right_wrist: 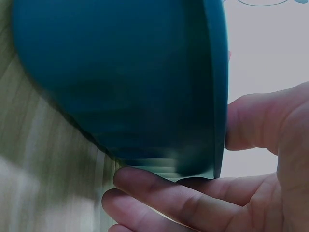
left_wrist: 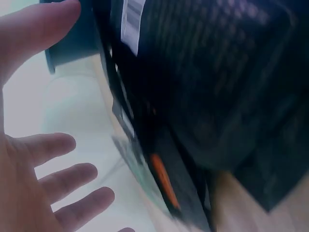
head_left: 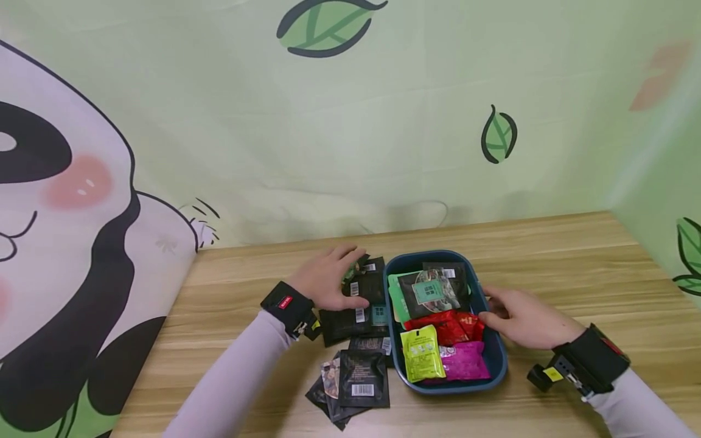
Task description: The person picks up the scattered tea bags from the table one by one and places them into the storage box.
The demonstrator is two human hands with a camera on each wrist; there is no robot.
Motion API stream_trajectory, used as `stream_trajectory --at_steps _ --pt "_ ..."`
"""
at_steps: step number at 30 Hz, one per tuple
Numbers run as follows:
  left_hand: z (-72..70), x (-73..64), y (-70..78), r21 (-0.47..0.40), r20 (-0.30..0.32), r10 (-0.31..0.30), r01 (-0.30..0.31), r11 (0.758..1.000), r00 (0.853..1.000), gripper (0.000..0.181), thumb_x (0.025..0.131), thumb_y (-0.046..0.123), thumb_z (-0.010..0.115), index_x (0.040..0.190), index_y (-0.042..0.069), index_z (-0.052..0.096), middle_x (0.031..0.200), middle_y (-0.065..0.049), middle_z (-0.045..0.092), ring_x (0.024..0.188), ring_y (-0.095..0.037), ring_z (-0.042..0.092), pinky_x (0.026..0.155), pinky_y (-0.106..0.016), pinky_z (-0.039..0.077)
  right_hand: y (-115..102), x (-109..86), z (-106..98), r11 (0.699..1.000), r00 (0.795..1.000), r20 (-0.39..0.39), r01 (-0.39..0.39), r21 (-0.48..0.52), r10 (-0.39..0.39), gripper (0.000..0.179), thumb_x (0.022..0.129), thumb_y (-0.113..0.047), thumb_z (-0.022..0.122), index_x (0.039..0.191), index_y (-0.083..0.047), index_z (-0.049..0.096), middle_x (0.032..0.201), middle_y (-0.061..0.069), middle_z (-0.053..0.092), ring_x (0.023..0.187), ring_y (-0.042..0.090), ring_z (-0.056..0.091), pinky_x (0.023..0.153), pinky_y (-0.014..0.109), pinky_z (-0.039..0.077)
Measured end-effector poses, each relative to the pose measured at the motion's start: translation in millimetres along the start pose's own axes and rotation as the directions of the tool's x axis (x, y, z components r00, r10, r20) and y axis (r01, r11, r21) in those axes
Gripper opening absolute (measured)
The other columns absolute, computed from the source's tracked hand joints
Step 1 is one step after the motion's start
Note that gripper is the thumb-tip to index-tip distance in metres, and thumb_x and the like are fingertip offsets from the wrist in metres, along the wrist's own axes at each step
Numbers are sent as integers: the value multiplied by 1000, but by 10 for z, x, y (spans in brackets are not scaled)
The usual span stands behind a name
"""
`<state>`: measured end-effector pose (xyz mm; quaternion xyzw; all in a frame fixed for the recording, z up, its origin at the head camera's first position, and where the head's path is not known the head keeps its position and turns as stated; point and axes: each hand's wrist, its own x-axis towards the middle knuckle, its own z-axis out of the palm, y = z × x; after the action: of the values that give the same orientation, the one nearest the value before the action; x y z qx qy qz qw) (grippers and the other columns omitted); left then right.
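Note:
A blue plastic basket (head_left: 501, 365) stands on the table with packets inside. My right hand (head_left: 528, 317) holds its right side, thumb at the rim and fingers along the outer wall (right_wrist: 120, 87) in the right wrist view. Just left of the basket, my left hand (head_left: 327, 281) is over a pile of black sachets (head_left: 342, 322), fingers spread and holding nothing. Close up in the left wrist view, a dark sachet (left_wrist: 203, 72) with a barcode label faces the palm, apart from the fingers. Another stack of black sachets (head_left: 363, 377) lies nearer the front.
Inside the basket are black sachets (head_left: 429, 292), a red packet (head_left: 446, 326), a yellow packet (head_left: 423, 354) and a magenta packet (head_left: 465, 361). The wooden table (head_left: 569, 261) ends at a green printed cloth backdrop (head_left: 350, 152).

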<state>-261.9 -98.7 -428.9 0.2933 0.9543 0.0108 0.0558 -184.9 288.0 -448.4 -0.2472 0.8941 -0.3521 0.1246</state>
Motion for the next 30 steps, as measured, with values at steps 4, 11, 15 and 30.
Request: stream_trajectory --at_steps 4,11,15,30 --pt "38 48 68 4 -3 33 -33 999 999 107 75 79 55 161 22 28 160 -9 32 139 -33 40 105 -49 40 5 -2 3 1000 1000 0 -5 -4 5 62 98 -30 57 145 8 44 113 8 71 100 14 66 79 29 52" --pt "160 123 122 37 6 107 -107 994 994 100 77 75 54 157 19 36 154 -8 42 138 -30 42 108 -46 38 0 -3 2 1000 1000 5 -8 4 8 63 98 -30 56 146 8 43 113 8 70 100 14 66 79 29 52" --pt "204 133 134 63 10 96 -97 993 995 96 78 74 54 156 20 39 150 -6 46 136 -27 43 108 -45 38 -10 4 -4 1000 1000 11 1 12 -2 63 98 -30 57 146 9 42 114 10 70 101 15 66 80 29 52" --pt "244 85 125 22 12 81 -81 996 997 90 77 66 63 152 19 45 132 -3 54 114 -19 51 95 -40 46 18 -4 1 1000 1000 8 -6 8 6 65 98 -31 56 147 9 41 115 10 70 101 14 66 80 28 52"
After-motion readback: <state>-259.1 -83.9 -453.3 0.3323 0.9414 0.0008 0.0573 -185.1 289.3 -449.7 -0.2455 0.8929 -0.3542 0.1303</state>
